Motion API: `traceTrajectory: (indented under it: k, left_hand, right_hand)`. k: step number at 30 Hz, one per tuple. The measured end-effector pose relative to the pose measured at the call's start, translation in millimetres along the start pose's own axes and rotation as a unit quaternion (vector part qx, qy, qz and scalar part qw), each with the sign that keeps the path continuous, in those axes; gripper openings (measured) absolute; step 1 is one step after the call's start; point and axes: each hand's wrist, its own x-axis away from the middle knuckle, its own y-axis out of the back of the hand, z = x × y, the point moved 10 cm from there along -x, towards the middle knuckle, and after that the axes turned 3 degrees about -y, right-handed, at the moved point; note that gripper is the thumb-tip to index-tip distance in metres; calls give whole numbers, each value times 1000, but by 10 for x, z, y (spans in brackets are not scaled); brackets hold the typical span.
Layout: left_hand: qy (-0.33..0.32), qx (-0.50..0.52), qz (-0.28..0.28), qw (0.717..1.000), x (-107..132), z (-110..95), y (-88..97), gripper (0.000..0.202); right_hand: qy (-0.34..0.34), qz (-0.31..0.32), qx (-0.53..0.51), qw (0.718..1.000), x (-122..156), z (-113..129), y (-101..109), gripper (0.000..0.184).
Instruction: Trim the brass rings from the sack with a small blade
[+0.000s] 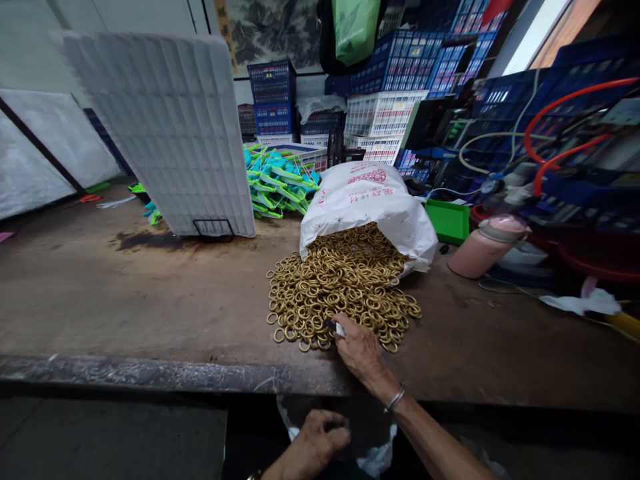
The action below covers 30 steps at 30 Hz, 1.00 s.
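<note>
A heap of brass-coloured rings (345,293) spills from the mouth of a white woven sack (360,193) onto the table. At the heap's near edge, my right hand (360,350) has thumb and fingers closed on a small black-and-white piece (336,327), whose kind I cannot make out. Its dark end is against the rings. My left hand (317,437) is lower, in front of the table edge, with its fingers curled in; whatever it may hold is hidden. Under and beside it shows a pale plastic bag (377,460).
On the wooden table (200,300) a white ribbed panel (170,133) stands upright at left. Behind are green-and-blue plastic parts (280,180) and stacked crates (273,100). A green tray (447,221), a pink bottle (487,247) and red hoses (537,133) are at right.
</note>
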Motion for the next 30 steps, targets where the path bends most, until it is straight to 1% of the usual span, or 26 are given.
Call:
traceTrajectory:
  k: [1, 2, 4, 5, 7, 9, 11, 13, 15, 17, 19, 22, 26, 27, 28, 30]
  left_hand:
    - [-36, 0, -1, 999, 52, -185, -13, 22]
    - [-55, 5, 7, 998, 97, -334, -39, 19]
    - [-64, 32, -16, 997, 144, -534, 10, 17]
    - [-76, 42, -47, 995, 150, -618, 91, 19]
    - [-118, 27, -128, 984, 155, -765, 317, 21]
    - [-172, -25, -201, 964, 170, -895, 537, 18]
    - [-232, -88, -242, 938, 189, -1024, 667, 15]
    - [-300, -146, -253, 908, 213, -1160, 693, 20]
    - [-361, -194, -240, 880, 228, -1271, 641, 27]
    - [-396, -229, -218, 862, 216, -1326, 570, 32]
    - [-409, -254, -197, 854, 181, -1334, 515, 33]
    - [-402, -277, -163, 857, 116, -1292, 460, 29]
    - [-366, -254, -134, 885, 78, -1242, 443, 22]
    - [-351, -236, -129, 897, 69, -1231, 444, 21]
    - [-333, -215, -127, 909, 57, -1217, 450, 20]
    - [-288, -164, -133, 934, 27, -1170, 477, 19]
  right_hand:
    - [6, -6, -23, 1000, 1, -10, 24, 25]
    - [11, -10, -45, 999, 3, -20, 45, 21]
    - [6, -4, -92, 996, 12, -58, 57, 15]
    - [-5, 7, -120, 993, 21, -90, 44, 14]
    - [-37, 34, -191, 980, 53, -154, -3, 13]
    - [-66, 58, -273, 958, 105, -194, -54, 14]
    - [-90, 82, -338, 933, 167, -210, -109, 14]
    - [-113, 108, -383, 910, 234, -221, -166, 14]
    - [-127, 127, -412, 893, 293, -224, -201, 15]
    - [-126, 138, -430, 883, 337, -214, -209, 16]
    - [-119, 151, -441, 877, 373, -193, -217, 15]
    - [-117, 174, -456, 865, 420, -176, -250, 16]
    - [-138, 206, -470, 847, 471, -182, -312, 17]
    - [-134, 207, -464, 851, 475, -172, -303, 16]
    - [-123, 202, -451, 861, 471, -154, -276, 16]
    - [-81, 177, -407, 893, 451, -86, -181, 18]
